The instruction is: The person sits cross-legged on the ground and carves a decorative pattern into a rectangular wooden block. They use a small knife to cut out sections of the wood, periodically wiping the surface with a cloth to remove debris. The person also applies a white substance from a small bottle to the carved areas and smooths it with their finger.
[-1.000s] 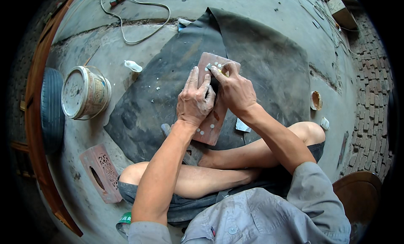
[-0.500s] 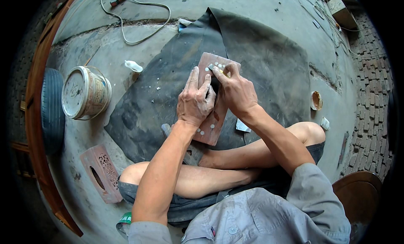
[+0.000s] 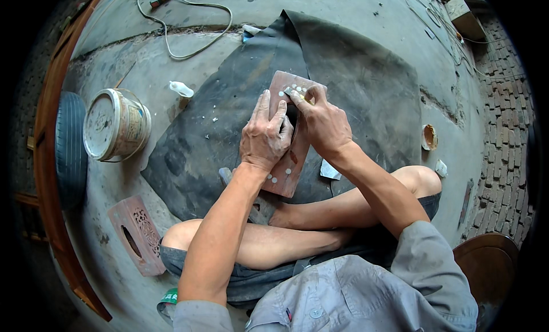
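Observation:
A reddish-brown wooden tissue box (image 3: 293, 160) with round pale dots and a dark slot lies lengthwise before my crossed legs. My left hand (image 3: 264, 134) grips its left edge, fingers stretched along the side and thumb over the top. At the far end my right hand (image 3: 326, 123) is closed around a small tool (image 3: 288, 91). A flat pale tip and a bit of yellow show between the fingers; the rest is hidden, so its kind is unclear. The tip touches the top face among the pale dots.
Beneath lies a dark rubber sheet (image 3: 366, 80). To the left are a lidded bucket (image 3: 128, 126), a white bottle (image 3: 181, 89), a tire (image 3: 71, 152) and a second carved tissue box (image 3: 136, 236). A pale scrap (image 3: 330, 170) and a brown-rimmed cup (image 3: 429, 137) are on the right.
Almost nothing differs. My right hand and the small tool have shifted very slightly on the box's far end; my left hand keeps its place.

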{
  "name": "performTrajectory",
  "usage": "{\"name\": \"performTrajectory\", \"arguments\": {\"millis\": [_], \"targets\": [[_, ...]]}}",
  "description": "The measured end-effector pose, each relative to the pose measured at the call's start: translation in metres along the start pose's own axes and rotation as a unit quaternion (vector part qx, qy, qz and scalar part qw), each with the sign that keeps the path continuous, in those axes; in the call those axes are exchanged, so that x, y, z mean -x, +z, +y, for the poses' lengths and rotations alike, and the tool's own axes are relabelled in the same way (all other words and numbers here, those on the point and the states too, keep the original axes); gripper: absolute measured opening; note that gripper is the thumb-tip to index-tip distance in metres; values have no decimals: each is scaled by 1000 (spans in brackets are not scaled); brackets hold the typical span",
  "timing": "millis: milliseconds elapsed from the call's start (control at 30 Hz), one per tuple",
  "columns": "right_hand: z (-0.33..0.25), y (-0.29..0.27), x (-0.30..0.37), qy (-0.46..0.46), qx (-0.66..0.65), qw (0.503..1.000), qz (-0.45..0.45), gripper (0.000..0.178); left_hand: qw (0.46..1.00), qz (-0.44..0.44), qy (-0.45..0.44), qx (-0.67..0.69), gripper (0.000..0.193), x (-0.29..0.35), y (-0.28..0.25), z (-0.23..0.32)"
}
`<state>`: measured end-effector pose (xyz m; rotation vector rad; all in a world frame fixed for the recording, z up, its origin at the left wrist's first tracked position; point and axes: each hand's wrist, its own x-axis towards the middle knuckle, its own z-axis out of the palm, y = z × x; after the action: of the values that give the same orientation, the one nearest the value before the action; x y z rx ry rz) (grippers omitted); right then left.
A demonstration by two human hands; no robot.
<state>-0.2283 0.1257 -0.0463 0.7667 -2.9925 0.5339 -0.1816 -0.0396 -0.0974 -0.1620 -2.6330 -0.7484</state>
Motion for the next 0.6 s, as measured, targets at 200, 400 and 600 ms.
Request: {"name": "performTrajectory", "arguments": {"millis": [200, 400, 600], "targets": [[0, -2, 2, -2, 5, 1000, -5, 49, 1000, -2, -2, -2, 41, 1, 0, -1], [1, -1, -3, -8, 8, 1000, -6, 47, 1000, -23, -9, 14, 44, 1, -1, -1], [1, 1, -2, -3, 8, 1000, 1, 50, 1000, -4, -7, 6, 43, -1, 1, 1]]}}
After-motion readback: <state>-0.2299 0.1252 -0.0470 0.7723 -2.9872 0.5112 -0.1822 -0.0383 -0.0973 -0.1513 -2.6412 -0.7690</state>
